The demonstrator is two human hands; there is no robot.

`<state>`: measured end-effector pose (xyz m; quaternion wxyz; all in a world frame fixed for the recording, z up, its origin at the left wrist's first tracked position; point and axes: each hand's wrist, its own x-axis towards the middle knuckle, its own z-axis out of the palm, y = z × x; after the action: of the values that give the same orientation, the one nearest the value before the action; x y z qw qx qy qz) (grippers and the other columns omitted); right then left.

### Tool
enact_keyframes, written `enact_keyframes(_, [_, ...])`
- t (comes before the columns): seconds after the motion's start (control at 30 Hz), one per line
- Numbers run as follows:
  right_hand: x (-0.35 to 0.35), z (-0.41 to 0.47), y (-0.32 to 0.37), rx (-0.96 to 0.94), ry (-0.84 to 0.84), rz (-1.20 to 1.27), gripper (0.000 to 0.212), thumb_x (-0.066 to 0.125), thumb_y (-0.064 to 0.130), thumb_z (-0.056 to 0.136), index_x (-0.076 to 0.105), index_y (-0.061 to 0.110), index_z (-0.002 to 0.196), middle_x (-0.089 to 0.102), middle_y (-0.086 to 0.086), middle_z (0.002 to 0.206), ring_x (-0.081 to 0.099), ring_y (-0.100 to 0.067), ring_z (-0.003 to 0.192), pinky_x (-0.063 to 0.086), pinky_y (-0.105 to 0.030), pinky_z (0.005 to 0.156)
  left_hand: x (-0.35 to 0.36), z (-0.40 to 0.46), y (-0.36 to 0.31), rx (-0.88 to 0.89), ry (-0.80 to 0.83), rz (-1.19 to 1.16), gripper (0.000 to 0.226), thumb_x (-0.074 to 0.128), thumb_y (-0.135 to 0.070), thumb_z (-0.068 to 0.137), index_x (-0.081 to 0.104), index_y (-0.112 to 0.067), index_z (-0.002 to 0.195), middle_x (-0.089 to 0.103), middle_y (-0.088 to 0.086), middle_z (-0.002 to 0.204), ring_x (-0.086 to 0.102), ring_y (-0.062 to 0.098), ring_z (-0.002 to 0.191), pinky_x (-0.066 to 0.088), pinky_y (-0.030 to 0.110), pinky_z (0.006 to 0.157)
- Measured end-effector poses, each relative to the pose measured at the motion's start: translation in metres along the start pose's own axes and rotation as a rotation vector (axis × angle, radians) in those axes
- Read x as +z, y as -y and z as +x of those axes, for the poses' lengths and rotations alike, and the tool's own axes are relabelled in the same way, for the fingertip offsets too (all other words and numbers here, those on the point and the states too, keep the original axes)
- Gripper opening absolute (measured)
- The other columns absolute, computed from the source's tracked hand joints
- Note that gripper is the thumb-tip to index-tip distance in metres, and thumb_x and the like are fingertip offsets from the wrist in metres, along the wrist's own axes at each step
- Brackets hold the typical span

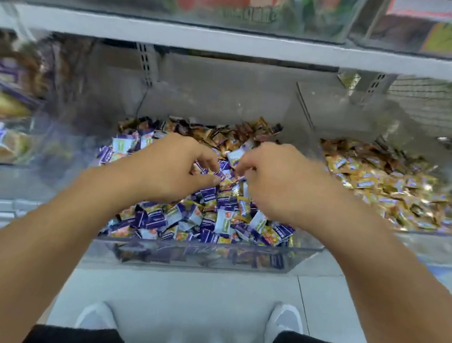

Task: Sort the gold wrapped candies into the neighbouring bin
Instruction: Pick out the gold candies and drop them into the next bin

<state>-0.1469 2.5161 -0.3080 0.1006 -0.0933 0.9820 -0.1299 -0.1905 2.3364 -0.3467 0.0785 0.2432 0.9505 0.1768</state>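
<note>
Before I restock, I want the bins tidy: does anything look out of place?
Yes. Gold wrapped candies lie mixed among the purple and white candies in the middle bin, though gold ones fill the right bin.

Grey metal shelf overhead, pale tiled floor, bright even light

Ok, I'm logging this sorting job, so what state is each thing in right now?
Left hand: fingers curled, grip on purple candies.
Right hand: fingers curled into the pile.
Clear plastic middle bin: holds mixed purple, white and gold candies.
Clear neighbouring right bin: holds mostly gold-wrapped candies.
</note>
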Motion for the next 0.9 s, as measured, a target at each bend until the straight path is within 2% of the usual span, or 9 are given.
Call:
enact_keyframes(0.1, [0.002,0.022,-0.01,0.113,0.115,-0.197,0.029,0.062,0.014,0.091,0.064,0.015,0.12,0.064,-0.007,0.115,0.062,-0.03,0.105,0.054,-0.036,0.085,0.008,-0.002,0.012,0.015,-0.018,-0.029,0.025,0.071,-0.044,0.086,0.071,-0.033,0.109,0.065,-0.017,0.088,0.06,-0.005,0.078,0.05,0.027,0.079])
enact_keyframes(0.23, [0.01,0.03,-0.003,0.067,0.329,-0.168,0.047,0.086,0.038,0.074,0.069,0.02,0.114,0.064,0.004,0.093,0.064,-0.019,0.083,0.054,-0.031,0.075,0.016,-0.001,0.022,0.096,0.071,0.034,0.037,0.076,-0.052,0.078,0.068,-0.032,0.108,0.057,-0.018,0.093,0.05,-0.003,0.076,0.037,0.014,0.067])
enact_keyframes(0.37, [0.026,0.041,-0.004,0.074,0.322,-0.224,0.039,0.087,0.032,0.073,0.072,0.01,0.101,0.071,-0.006,0.091,0.059,-0.015,0.067,0.047,-0.024,0.061,0.024,0.001,0.029,0.05,0.05,-0.061,0.029,0.08,-0.047,0.076,0.067,-0.033,0.097,0.058,-0.018,0.083,0.051,-0.016,0.07,0.036,0.008,0.056])
enact_keyframes(0.5, [0.003,0.057,-0.017,0.093,0.016,0.205,0.012,0.082,0.019,0.079,0.075,0.012,0.073,0.07,-0.001,0.06,0.055,0.001,0.044,0.043,-0.014,0.046,0.023,0.007,0.026,-0.33,-0.047,-0.738,0.022,0.064,-0.041,0.093,0.07,-0.02,0.092,0.071,0.004,0.089,0.065,0.0,0.06,0.05,0.016,0.054])
enact_keyframes(0.6, [0.003,0.063,-0.003,0.081,-0.022,0.747,0.012,0.071,0.01,0.09,0.074,0.0,0.084,0.074,-0.013,0.075,0.06,-0.009,0.056,0.05,-0.018,0.05,0.01,0.009,0.019,-0.564,0.049,-1.356,0.042,0.051,-0.047,0.099,0.064,-0.008,0.11,0.069,0.016,0.109,0.075,0.025,0.082,0.062,0.034,0.064])
enact_keyframes(0.7, [0.009,0.072,0.014,0.101,0.006,0.996,0.014,0.06,0.005,0.097,0.072,0.004,0.104,0.073,-0.012,0.085,0.064,-0.012,0.063,0.056,-0.02,0.056,0.001,0.012,0.019,-0.528,0.017,-1.637,0.032,0.053,-0.035,0.1,0.067,-0.006,0.105,0.071,0.013,0.093,0.074,0.023,0.075,0.059,0.027,0.057])
enact_keyframes(0.8, [0.005,0.094,0.004,0.125,-0.363,0.614,0.031,0.052,0.004,0.091,0.07,0.018,0.112,0.072,-0.004,0.098,0.067,-0.017,0.077,0.059,-0.029,0.069,0.0,0.02,0.024,-0.62,-0.243,-1.667,0.014,0.054,-0.012,0.1,0.063,-0.007,0.091,0.053,0.004,0.065,0.051,0.008,0.048,0.045,0.016,0.041])
enact_keyframes(0.83, [0.003,0.1,0.003,0.097,-0.396,0.389,0.035,0.049,0.004,0.088,0.069,0.018,0.113,0.071,-0.005,0.104,0.067,-0.02,0.085,0.057,-0.03,0.075,-0.002,0.025,0.029,-0.659,-0.362,-1.649,0.015,0.053,-0.009,0.099,0.061,-0.007,0.088,0.047,0.002,0.06,0.043,0.007,0.045,0.042,0.016,0.039])
enact_keyframes(0.9, [0.001,0.111,0.007,0.068,-0.233,0.079,0.035,0.046,0.005,0.089,0.067,0.01,0.118,0.067,-0.011,0.117,0.064,-0.029,0.1,0.055,-0.035,0.086,-0.009,0.033,0.039,-0.704,-0.542,-1.542,0.014,0.055,-0.009,0.098,0.061,-0.008,0.086,0.044,-0.001,0.053,0.041,0.009,0.044,0.044,0.018,0.04])
